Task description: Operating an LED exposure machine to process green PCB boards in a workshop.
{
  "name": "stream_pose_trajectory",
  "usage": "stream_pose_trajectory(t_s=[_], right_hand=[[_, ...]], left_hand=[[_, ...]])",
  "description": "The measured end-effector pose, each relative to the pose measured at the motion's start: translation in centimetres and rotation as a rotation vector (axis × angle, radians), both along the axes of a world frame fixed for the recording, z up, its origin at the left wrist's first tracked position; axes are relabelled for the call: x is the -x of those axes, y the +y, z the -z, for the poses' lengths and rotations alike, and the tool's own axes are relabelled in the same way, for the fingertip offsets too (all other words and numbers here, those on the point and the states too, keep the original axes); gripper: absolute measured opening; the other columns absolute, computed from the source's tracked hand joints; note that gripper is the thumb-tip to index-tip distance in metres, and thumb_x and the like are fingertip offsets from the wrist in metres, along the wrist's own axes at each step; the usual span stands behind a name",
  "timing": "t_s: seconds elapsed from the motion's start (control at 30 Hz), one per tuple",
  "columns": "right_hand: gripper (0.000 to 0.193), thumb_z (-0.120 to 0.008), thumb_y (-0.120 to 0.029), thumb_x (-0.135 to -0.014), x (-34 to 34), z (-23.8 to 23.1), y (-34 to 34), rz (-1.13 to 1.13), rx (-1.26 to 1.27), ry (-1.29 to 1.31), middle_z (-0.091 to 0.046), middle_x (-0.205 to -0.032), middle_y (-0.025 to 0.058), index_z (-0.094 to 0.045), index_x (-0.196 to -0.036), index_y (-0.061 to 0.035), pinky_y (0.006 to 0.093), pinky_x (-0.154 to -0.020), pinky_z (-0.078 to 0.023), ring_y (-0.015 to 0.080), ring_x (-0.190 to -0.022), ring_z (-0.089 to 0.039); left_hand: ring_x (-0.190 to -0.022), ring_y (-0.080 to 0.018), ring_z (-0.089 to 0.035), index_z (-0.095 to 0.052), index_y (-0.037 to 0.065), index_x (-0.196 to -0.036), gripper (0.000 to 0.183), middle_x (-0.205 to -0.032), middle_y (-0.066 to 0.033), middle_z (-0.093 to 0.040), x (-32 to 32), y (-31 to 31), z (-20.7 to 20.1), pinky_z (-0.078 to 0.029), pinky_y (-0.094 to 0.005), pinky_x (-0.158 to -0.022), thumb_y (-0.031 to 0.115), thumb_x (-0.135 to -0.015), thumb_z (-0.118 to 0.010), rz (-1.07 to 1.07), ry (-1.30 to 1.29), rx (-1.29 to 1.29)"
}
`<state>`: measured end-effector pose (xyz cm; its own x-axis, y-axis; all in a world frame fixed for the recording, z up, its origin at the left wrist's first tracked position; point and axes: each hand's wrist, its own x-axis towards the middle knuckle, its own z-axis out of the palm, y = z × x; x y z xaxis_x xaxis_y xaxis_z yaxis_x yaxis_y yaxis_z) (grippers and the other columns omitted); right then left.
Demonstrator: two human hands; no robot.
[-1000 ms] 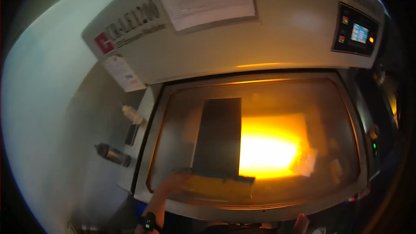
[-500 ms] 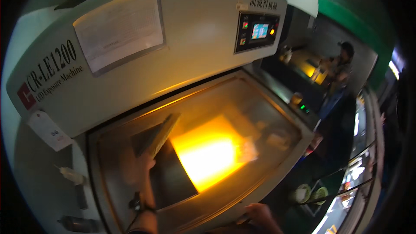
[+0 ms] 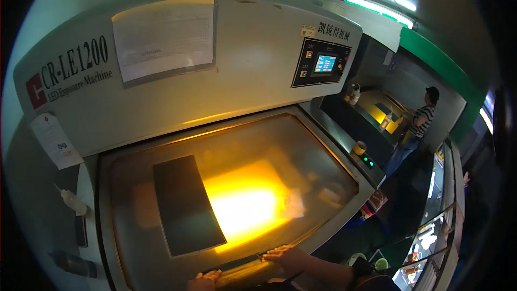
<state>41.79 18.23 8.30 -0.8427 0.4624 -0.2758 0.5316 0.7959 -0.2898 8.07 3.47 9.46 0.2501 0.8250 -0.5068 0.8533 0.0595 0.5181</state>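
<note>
Holding a yellow, dark-edged board (image 3: pixel 243 274) at six o'clock, we bend the fingers of our left hand (image 3: pixel 205 280) over its left end and lay those of our right hand (image 3: pixel 286 258) across its right end. Our thumbs are hidden, so we cannot tell how tightly either hand closes. At eleven o'clock from the board, a dark rectangular sheet (image 3: pixel 188 205) lies flat on the machine bed (image 3: pixel 258 139), with a bright yellow glow (image 3: pixel 249 207) at its three o'clock side.
</note>
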Motion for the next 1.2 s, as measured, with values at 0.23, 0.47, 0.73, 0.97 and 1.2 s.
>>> stream_pose_trajectory(t_s=[0.23, 0.47, 0.73, 0.97, 1.2], right_hand=[[0.056, -0.063, -0.025, -0.085, 1.7, 3.5, 5.7, -0.089, -0.332, 0.285, -0.055, -0.139, 0.0034, -0.049, -0.139, -0.0219, 0.0429, -0.104, -0.044, 0.0241, -0.126, -0.054], [0.055, -0.065, -0.027, -0.083, -5.4, 2.3, 6.0, -0.125, -0.441, 0.2, -0.056, -0.136, 0.0025, -0.053, -0.137, -0.028, 0.056, -0.103, -0.039, 0.0297, -0.123, -0.054], [0.037, -0.059, -0.017, -0.084, -14.7, 11.8, 9.9, -0.042, 0.009, 0.202, -0.067, -0.125, 0.0043, -0.068, -0.12, -0.0217, 0.0557, -0.099, -0.043, 0.0334, -0.114, -0.063], [0.041, -0.056, -0.007, -0.088, -17.1, 22.9, 11.4, 0.091, -0.065, 0.135, -0.062, -0.133, 0.0052, -0.063, -0.127, -0.0168, 0.0526, -0.105, -0.04, 0.0331, -0.122, -0.056], [0.056, -0.069, -0.01, -0.08, -17.6, 28.2, 7.8, 0.175, -0.288, 0.043, -0.055, -0.138, 0.0097, -0.055, -0.134, -0.0151, 0.052, -0.111, -0.034, 0.0365, -0.127, -0.049]], left_hand=[[-0.129, -0.0421, -0.049, -0.037, 0.026, -0.149, 0.071, -0.153, 0.0001, -0.042, -0.6, 1.9, 5.1, -0.05, -0.0556, -0.093, 0.033, -0.084, -0.063, -0.159, 0.395, -0.272], [-0.133, -0.0335, -0.043, -0.04, 0.019, -0.145, 0.087, -0.148, -0.0034, -0.042, -13.0, -0.7, 2.8, -0.041, -0.0578, -0.098, 0.033, -0.068, -0.08, -0.343, 0.553, -0.278], [-0.145, -0.0313, -0.026, -0.04, 0.011, -0.147, 0.066, -0.155, -0.0103, -0.034, -25.1, -3.7, 6.0, -0.028, -0.0624, -0.11, 0.048, -0.095, -0.054, -0.839, 0.135, -0.46], [-0.132, -0.0332, -0.047, -0.045, 0.012, -0.142, 0.074, -0.147, -0.0114, -0.048, -24.3, -9.7, 3.6, -0.039, -0.0563, -0.105, 0.066, -0.098, -0.022, -1.861, -1.626, -0.666], [-0.127, -0.0364, -0.051, -0.049, 0.011, -0.136, 0.072, -0.141, -0.0142, -0.052, -23.4, -11.0, 5.2, -0.042, -0.0574, -0.101, 0.067, -0.098, -0.023, -1.98, -1.645, -0.615]])
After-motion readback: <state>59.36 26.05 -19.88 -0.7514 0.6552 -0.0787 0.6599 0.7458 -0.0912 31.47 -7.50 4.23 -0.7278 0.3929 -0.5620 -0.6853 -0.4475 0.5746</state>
